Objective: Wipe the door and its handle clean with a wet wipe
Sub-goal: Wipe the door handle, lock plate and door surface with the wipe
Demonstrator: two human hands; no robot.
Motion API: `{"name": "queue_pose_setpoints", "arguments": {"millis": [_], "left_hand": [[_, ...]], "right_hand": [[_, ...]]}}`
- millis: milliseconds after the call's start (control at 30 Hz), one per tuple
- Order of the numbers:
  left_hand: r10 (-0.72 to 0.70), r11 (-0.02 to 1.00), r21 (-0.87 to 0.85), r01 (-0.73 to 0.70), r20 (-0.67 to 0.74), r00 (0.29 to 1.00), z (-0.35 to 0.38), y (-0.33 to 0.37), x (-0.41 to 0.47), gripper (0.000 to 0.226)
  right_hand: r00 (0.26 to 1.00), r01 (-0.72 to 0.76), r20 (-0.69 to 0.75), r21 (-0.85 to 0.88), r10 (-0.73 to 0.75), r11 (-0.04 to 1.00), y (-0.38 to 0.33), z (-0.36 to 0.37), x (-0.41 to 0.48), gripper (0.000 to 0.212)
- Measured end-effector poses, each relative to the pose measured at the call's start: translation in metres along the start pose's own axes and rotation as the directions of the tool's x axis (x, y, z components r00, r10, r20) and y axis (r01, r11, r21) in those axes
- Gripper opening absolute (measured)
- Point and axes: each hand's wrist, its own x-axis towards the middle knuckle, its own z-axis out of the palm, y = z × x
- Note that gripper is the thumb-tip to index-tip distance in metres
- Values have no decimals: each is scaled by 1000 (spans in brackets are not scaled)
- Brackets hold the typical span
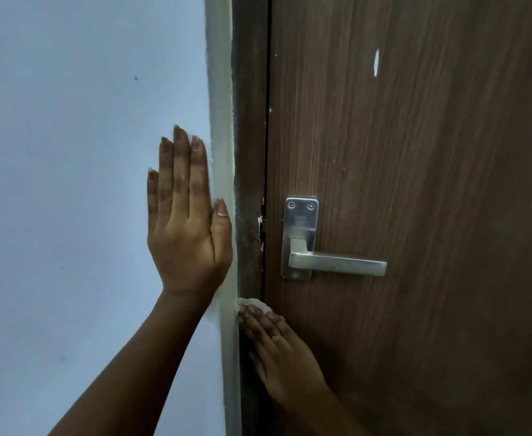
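A brown wood-grain door fills the right side, closed in its dark frame. Its silver lever handle on a metal backplate points right, level. My right hand lies flat over a white wet wipe, pressing it on the frame and door edge just below the handle. Only the wipe's top rim shows past the fingertips. My left hand rests flat on the wall to the left of the frame, fingers up and holding nothing.
A pale blue wall takes the left half, with a cream strip along the frame. White paint flecks mark the door above the handle. Chipped paint shows at the latch.
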Motion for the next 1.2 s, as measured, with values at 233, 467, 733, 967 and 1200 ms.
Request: {"name": "queue_pose_setpoints", "arguments": {"millis": [233, 467, 733, 967, 1200], "left_hand": [[-1, 1000, -8, 1, -11, 1000, 0, 0, 0, 56], [-4, 1000, -15, 3, -3, 1000, 0, 0, -1, 58], [22, 1000, -5, -22, 11, 1000, 0, -1, 0, 55], [24, 999, -46, -23, 19, 1000, 1, -5, -3, 54], [-37, 993, -106, 51, 127, 991, 14, -23, -10, 58]], "right_hand": [[906, -397, -83, 180, 416, 900, 23, -11, -28, 57], [694, -680, -48, 286, 719, 675, 5, -28, -7, 68], [970, -231, -28, 181, 239, 956, -33, 2, 15, 71], [898, -390, -143, 179, 416, 903, 33, 3, -47, 56], [657, -681, -182, 274, 732, 679, 108, -19, -95, 70]]}}
